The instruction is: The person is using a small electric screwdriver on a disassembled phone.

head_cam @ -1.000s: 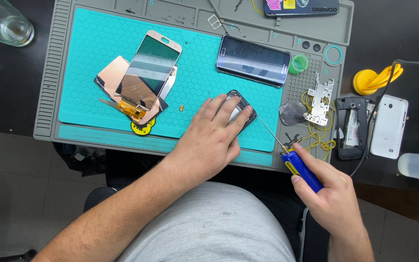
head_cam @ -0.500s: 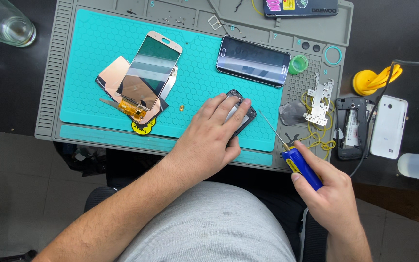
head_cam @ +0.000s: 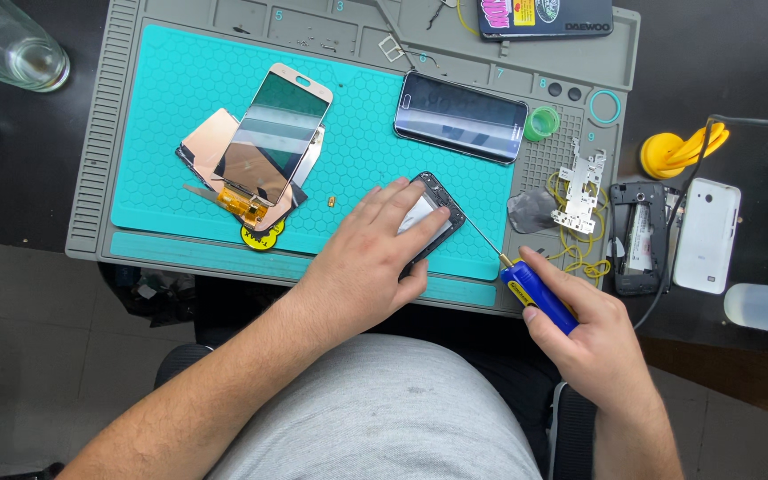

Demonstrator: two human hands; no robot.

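Teal mat, L hand pinning phone, spare screens nearby

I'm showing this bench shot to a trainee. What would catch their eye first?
Probably the teal repair mat filling the upper middle. At its lower right edge, the left hand presses on an opened phone while the right hand aims a blue-handled screwdriver at it.

left hand on opened phone | screwdriver right of it | mat beneath
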